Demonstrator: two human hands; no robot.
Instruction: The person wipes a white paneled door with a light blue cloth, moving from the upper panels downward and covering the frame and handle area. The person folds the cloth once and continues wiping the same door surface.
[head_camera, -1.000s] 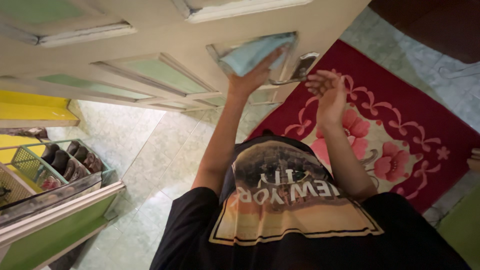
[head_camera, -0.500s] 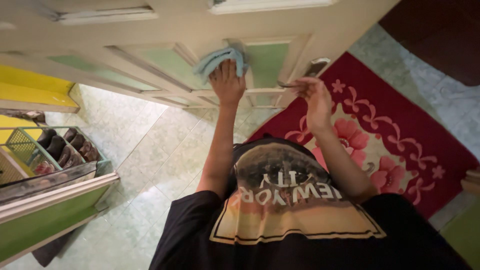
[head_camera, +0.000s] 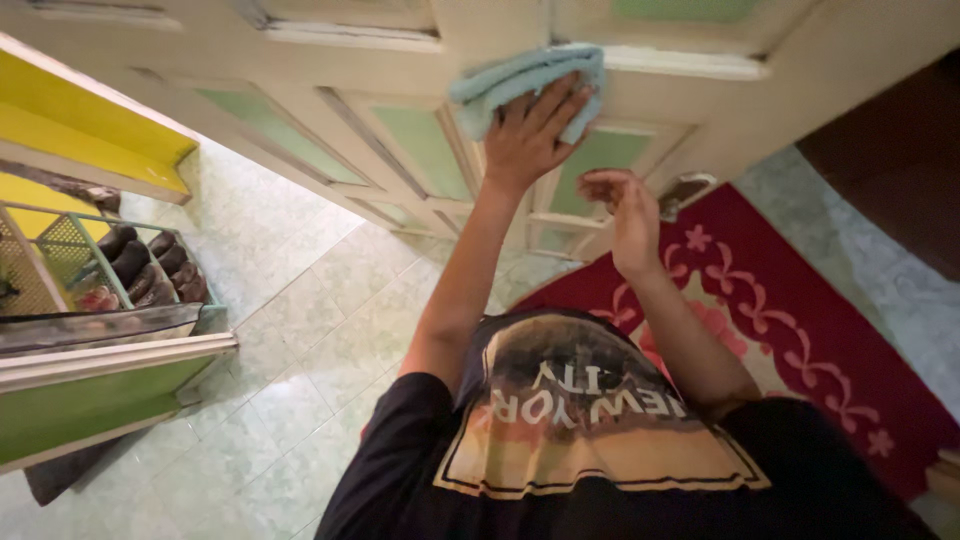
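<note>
At the far left a green basket (head_camera: 70, 260) holds several dark shoes (head_camera: 150, 270), with a yellow ledge (head_camera: 90, 135) above it and pale green floor tiles (head_camera: 300, 330) running between it and the person.

The left hand (head_camera: 530, 130) is raised at the end of a straight arm, palm flat and fingers spread wide, pressing a light blue cloth (head_camera: 520, 85) against the cream door (head_camera: 480, 30). The cloth is bunched under and above the fingers, sitting on the wooden rail between two green glass panes (head_camera: 430, 150); one pane lies just below and to the left of the hand, another, narrower, just below and to its right. Nothing is pinched: the cloth is pinned between palm and door.

Just to the right of that hand, and lower, the right hand (head_camera: 625, 205) hangs in the air close to the door, fingers loosely curled with nothing in them. It touches neither the cloth nor the door as far as can be seen. The metal door handle (head_camera: 685, 190) is just beside its fingertips, to the right.

Below both arms is the person's black printed shirt (head_camera: 600, 430). Right of the right arm a red rug (head_camera: 800, 330) with pink flower patterns covers the floor, reaching the foot of the door.
</note>
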